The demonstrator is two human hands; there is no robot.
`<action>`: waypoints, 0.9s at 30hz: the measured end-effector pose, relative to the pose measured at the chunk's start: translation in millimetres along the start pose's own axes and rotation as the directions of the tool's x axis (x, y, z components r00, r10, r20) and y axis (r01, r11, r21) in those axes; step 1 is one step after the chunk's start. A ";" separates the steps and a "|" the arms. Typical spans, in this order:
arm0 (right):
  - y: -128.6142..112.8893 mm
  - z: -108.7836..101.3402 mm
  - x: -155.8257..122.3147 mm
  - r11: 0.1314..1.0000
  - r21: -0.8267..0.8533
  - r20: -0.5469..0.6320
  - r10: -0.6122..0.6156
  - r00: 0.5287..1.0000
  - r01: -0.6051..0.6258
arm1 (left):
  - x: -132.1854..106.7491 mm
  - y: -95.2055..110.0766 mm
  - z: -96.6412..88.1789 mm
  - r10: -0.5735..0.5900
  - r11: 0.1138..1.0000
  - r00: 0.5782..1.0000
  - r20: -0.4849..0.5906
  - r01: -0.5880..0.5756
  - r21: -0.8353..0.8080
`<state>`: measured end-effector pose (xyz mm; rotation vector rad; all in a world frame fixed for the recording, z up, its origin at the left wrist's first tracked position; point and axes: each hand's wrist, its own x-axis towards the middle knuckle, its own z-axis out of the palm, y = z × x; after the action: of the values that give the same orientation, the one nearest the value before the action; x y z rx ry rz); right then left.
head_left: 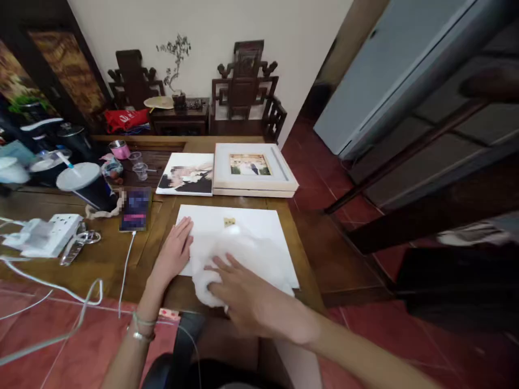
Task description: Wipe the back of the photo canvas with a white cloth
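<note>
A white board (259,224) lies flat on the wooden table (113,259), with a small gold hanger near its far edge. My left hand (175,253) rests flat on the board's left edge, fingers apart. My right hand (247,300) presses a crumpled white cloth (239,254) against the board's near part, fingers over the cloth.
Behind the board lie a photo canvas (187,174) and a framed photo (253,168). To the left are a phone (135,209) on a charging cable, a power strip (52,233), a dark cup with lid (87,186) and small bowls. Carved chairs stand at the wall.
</note>
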<state>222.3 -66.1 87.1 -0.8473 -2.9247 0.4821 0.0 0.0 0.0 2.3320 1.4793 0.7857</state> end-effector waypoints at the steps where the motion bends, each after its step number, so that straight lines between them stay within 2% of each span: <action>1: 6.0 -2.2 3.1 0.999 -0.018 -0.001 0.030 1.000 -0.030 | 0.6 -0.4 1.3 0.001 1.000 1.000 -0.008 -0.001 0.003; 4: 24.7 -9.0 18.7 0.985 -0.074 -0.024 0.154 0.988 -0.155 | 2.3 0.4 3.1 -0.011 1.000 1.000 -0.020 0.010 -0.007; 8: 44.2 -13.1 57.2 0.913 -0.138 -0.113 0.371 0.922 -0.384 | 4.2 8.6 -2.8 -0.065 0.996 0.998 -0.006 0.064 -0.064; 11: 43.2 -2.5 83.7 0.882 -0.141 -0.225 0.414 0.882 -0.450 | 5.1 15.3 -12.0 -0.145 0.967 0.989 0.012 0.144 -0.211; 13: 35.6 11.7 92.1 0.903 -0.141 -0.277 0.358 0.892 -0.406 | 5.1 17.1 -18.0 -0.196 0.914 0.980 0.024 0.192 -0.356; 16: 22.0 35.3 86.2 0.967 -0.139 -0.254 0.175 0.951 -0.216 | 4.4 14.5 -22.3 -0.256 0.834 0.967 0.002 0.222 -0.506; 18: 15.7 46.0 70.6 0.992 -0.118 -0.191 0.022 0.981 -0.045 | 3.4 10.6 -20.4 -0.269 0.833 0.962 -0.031 0.217 -0.509; 21: 13.7 47.1 38.3 0.987 -0.043 -0.101 -0.156 0.983 0.152 | 1.6 5.5 -13.2 -0.210 0.893 0.977 -0.029 0.179 -0.413; 22: 15.1 43.2 27.9 0.985 -0.010 -0.084 -0.173 0.981 0.172 | 1.1 4.6 -10.7 -0.174 0.918 0.985 -0.011 0.158 -0.365; 24: 20.3 29.9 12.1 0.990 0.049 -0.059 -0.129 0.990 0.132 | 0.4 4.4 -6.9 -0.114 0.958 0.993 0.032 0.118 -0.262; 27: 31.7 1.8 9.4 0.994 0.071 -0.037 0.091 0.995 -0.088 | 0.4 6.2 -4.2 -0.080 0.984 0.995 0.060 0.088 -0.157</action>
<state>230.3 -36.2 75.2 -0.9708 -2.8256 0.5627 2.3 -2.6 6.6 2.1427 1.4271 0.7831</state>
